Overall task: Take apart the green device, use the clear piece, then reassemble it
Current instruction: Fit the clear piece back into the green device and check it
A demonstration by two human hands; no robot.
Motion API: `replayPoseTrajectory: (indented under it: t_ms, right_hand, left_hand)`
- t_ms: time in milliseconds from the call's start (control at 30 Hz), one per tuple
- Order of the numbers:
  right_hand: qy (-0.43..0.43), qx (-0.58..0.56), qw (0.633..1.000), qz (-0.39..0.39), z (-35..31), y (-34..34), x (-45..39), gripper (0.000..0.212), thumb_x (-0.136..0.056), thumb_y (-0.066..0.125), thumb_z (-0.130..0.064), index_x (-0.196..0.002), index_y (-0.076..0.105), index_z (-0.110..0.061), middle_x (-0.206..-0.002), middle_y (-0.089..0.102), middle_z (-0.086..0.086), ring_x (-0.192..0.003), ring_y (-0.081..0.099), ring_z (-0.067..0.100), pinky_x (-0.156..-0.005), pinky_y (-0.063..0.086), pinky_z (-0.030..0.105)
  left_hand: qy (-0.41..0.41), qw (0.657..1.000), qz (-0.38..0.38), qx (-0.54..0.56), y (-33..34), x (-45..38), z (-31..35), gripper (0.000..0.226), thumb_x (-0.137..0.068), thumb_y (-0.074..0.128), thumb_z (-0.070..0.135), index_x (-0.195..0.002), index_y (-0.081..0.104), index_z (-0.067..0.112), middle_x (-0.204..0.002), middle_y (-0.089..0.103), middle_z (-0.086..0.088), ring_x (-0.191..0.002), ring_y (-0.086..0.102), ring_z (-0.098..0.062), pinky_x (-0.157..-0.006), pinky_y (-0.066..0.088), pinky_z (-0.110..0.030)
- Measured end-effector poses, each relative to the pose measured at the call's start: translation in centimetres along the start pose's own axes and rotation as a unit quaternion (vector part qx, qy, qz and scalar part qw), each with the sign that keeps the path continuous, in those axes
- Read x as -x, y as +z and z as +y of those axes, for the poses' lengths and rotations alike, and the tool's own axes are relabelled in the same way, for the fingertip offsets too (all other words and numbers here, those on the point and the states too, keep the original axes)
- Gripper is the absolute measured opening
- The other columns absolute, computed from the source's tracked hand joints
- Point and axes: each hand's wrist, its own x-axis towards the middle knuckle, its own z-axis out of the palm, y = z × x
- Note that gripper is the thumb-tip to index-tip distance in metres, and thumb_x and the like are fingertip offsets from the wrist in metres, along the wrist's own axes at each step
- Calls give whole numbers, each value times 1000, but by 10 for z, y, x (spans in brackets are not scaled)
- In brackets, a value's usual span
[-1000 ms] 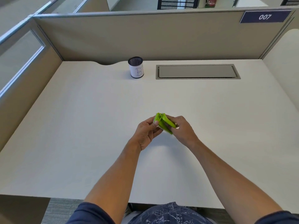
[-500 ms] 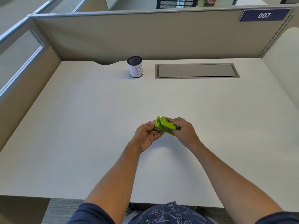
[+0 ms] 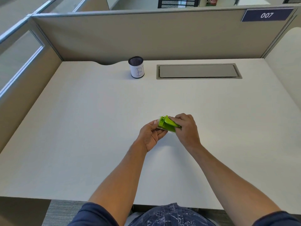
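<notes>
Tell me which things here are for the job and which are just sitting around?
For the job:
- green device, held over the desk
- left hand, gripping its left end
- right hand, gripping its right end

Just sitting around:
- mesh cup with a paper label, at the back of the desk
- grey cable hatch beside the cup
- sign reading 007 on the partition

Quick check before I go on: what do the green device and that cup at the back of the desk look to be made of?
Green device: likely moulded plastic, with a smooth, slightly glossy, uniform lime colour; the end at the left hand looks pale, perhaps clear, but it is blurred. Cup: dark fine mesh at the rim, probably metal, wrapped in a white paper-like label with handwriting.
</notes>
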Motion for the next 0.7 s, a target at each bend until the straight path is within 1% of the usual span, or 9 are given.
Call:
replayPoseTrajectory:
  t_ms: [200, 333, 500, 633, 700]
  right_hand:
    - [-60, 44, 997, 10, -1, -3, -1, 55, -70, 63, 18, -113, 77, -12, -94, 67, 9, -89, 57, 32, -76, 50, 38]
    - [-105, 90, 990, 23, -2, -6, -3, 52, -70, 66, 16, -112, 77, -12, -93, 67, 10, -87, 59, 34, -75, 52, 40]
    - [-100, 102, 989, 27, -5, -7, -6, 50, -72, 66, 14, -113, 77, -12, -92, 66, 12, -86, 60, 34, -75, 52, 40]
    - [-95, 97, 991, 16, -6, -8, -5, 46, -75, 67, 14, -112, 77, -11, -90, 66, 13, -84, 59, 34, -72, 53, 39]
    - [-89, 94, 992, 10, -8, -8, -4, 45, -76, 67, 13, -113, 77, -10, -90, 65, 13, -84, 59, 33, -68, 53, 37]
  left_hand:
    - [-2, 1000, 0, 0, -1, 0, 0, 29, -108, 37, 7, -114, 65, 1, -108, 71, -19, -98, 71, -30, -84, 59, -38]
    - [-6, 1000, 0, -4, 1, 1, -1, 28, -108, 38, 8, -116, 64, 0, -110, 70, -19, -98, 70, -29, -82, 60, -37]
    - [-1, 1000, -6, 8, 3, -1, 1, 30, -108, 37, 9, -116, 64, 1, -107, 72, -18, -96, 72, -28, -78, 63, -35]
    - [3, 1000, -13, 14, 3, -1, 1, 32, -108, 35, 9, -118, 65, 2, -106, 75, -16, -94, 75, -26, -78, 63, -35]
    - [3, 1000, -17, 19, 3, -1, 1, 32, -109, 35, 10, -117, 65, 2, -103, 77, -14, -92, 76, -25, -77, 63, -34]
